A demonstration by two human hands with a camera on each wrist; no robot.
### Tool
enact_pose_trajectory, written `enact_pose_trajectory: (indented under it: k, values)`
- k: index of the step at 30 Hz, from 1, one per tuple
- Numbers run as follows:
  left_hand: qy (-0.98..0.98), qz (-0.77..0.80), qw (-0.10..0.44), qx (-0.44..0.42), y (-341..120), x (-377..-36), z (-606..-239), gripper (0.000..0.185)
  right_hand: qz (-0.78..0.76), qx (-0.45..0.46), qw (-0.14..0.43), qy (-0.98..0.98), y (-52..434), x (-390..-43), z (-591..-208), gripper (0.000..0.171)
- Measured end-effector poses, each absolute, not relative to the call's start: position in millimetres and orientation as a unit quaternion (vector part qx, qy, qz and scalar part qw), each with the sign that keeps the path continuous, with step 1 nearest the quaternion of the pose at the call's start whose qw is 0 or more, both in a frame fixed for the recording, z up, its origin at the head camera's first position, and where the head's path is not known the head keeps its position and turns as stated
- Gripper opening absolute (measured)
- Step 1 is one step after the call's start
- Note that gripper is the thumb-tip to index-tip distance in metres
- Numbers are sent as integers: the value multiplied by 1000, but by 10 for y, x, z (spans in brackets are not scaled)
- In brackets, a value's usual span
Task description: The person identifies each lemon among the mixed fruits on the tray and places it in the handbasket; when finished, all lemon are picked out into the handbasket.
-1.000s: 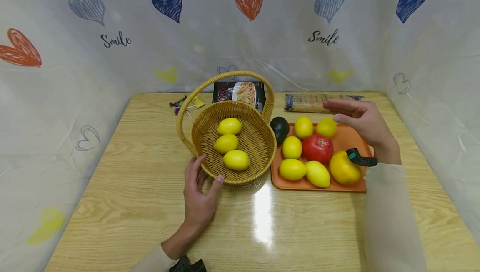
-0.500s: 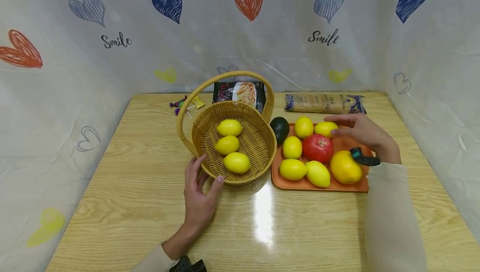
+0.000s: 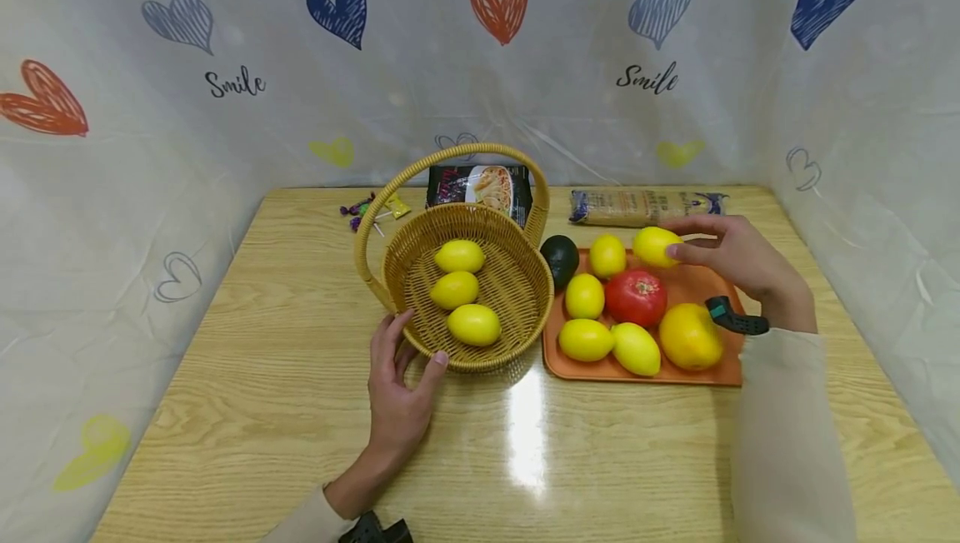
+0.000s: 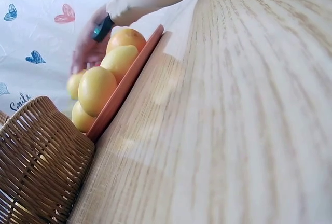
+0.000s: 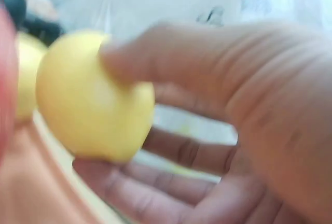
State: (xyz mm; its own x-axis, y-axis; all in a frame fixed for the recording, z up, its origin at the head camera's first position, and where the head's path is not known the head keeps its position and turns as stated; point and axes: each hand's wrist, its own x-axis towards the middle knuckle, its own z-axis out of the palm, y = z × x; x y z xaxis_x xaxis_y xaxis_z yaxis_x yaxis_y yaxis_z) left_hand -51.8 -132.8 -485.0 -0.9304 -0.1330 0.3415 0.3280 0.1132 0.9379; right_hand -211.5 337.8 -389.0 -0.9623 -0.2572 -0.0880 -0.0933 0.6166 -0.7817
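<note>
Above the far right part of the orange tray (image 3: 637, 373), my right hand (image 3: 750, 264) pinches a lemon (image 3: 655, 246) between thumb and fingers. The right wrist view shows that lemon (image 5: 93, 99) close up, thumb on one side and fingertips beneath. My left hand (image 3: 400, 410) rests against the near left side of the wicker basket (image 3: 540, 331), fingers spread and thumb by the rim. Three lemons (image 3: 474, 325) lie inside the basket. On the tray are several more lemons (image 3: 585, 340), a red pomegranate (image 3: 636, 296) and a large orange-yellow fruit (image 3: 691, 336).
A dark avocado (image 3: 559, 260) sits between basket and tray. Behind the basket lies a black food packet (image 3: 480, 185), with candies and lollipops (image 3: 367, 208) to its left. A long noodle packet (image 3: 622, 206) lies behind the tray. The basket's tall handle (image 3: 450, 153) arches over it.
My right hand has come down onto the far right lemon, taken hold of it and raised it slightly. My left hand stays at the basket.
</note>
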Motion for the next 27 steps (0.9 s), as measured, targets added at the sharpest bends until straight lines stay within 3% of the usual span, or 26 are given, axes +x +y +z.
enact_pose_trajectory:
  k: [5,10,15,27]
  values:
    - [-725,-662,175,-69,-1332,-521,-4852,73,-477,-187,52,857,3082,-1984,-3632,41]
    - [-725,-662,174,-70,-1332,-518,-4858,73,-484,-275,83,827,2648,-1876,-3499,41]
    - [-725,-663,174,-68,-1327,-517,-4860,73,-441,-347,125,818,2175,-1780,-3528,40]
    - [-727,-661,175,-69,-1326,-529,-4874,73,-298,-452,127,831,1310,-1548,-3787,42]
